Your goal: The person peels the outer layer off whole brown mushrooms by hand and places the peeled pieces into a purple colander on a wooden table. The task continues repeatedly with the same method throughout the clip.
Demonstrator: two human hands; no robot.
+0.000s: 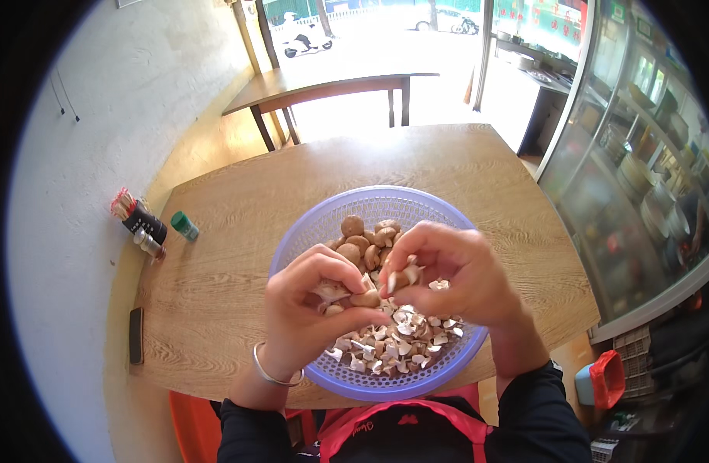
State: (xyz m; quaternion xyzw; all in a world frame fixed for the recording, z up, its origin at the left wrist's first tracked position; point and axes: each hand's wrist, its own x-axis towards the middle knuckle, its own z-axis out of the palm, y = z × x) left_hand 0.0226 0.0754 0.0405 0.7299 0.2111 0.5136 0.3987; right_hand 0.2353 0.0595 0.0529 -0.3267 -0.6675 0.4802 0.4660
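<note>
A purple plastic basket with perforated sides stands at the near side of the wooden table. Whole brown mushrooms are heaped in its far part. Torn mushroom pieces, brown and white, fill the near part. Over the basket, my left hand holds torn mushroom pieces between thumb and fingers, with more pale pieces inside the palm. Close beside it, my right hand pinches another mushroom piece. A silver bangle circles my left wrist. Fingers hide part of the pieces.
On the wooden table's left side are a green-capped shaker, a black chopstick holder, a glass jar and a dark phone. A glass-fronted cabinet with dishes stands right. A bin with a red liner sits low right.
</note>
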